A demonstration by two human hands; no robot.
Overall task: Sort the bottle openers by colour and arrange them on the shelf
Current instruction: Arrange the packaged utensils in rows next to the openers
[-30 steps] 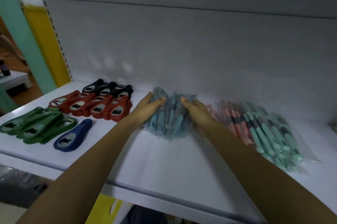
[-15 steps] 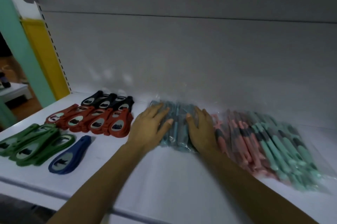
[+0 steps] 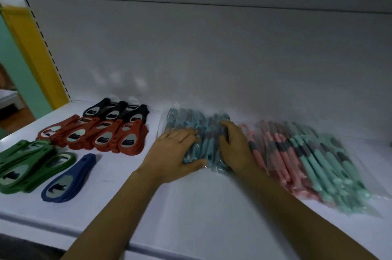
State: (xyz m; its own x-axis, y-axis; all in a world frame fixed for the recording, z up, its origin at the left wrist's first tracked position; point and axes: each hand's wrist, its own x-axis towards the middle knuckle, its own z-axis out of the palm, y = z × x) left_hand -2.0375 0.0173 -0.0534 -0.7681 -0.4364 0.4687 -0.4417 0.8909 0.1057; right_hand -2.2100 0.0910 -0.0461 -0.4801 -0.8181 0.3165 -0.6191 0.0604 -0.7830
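Note:
A pile of blue bagged openers (image 3: 201, 128) lies mid-shelf against the back wall. My left hand (image 3: 174, 156) lies flat on its left side, fingers straight, thumb along the front edge. My right hand (image 3: 237, 149) presses on its right side, fingers spread over the bags. To the right lie pink bagged openers (image 3: 275, 153) and mint ones (image 3: 326, 166). On the left sit black openers (image 3: 116, 111), red ones (image 3: 95, 136), green ones (image 3: 27, 164) and a single dark blue opener (image 3: 67, 181).
The white shelf (image 3: 191, 206) has bare surface in front of the piles, down to its front edge. The grey back wall (image 3: 212, 58) rises right behind the piles. A yellow and teal upright (image 3: 36, 52) stands at the left end.
Both hands went from cupping the blue pile's sides to lying flat on top of it, and the pile now lies flatter and closer to the back wall.

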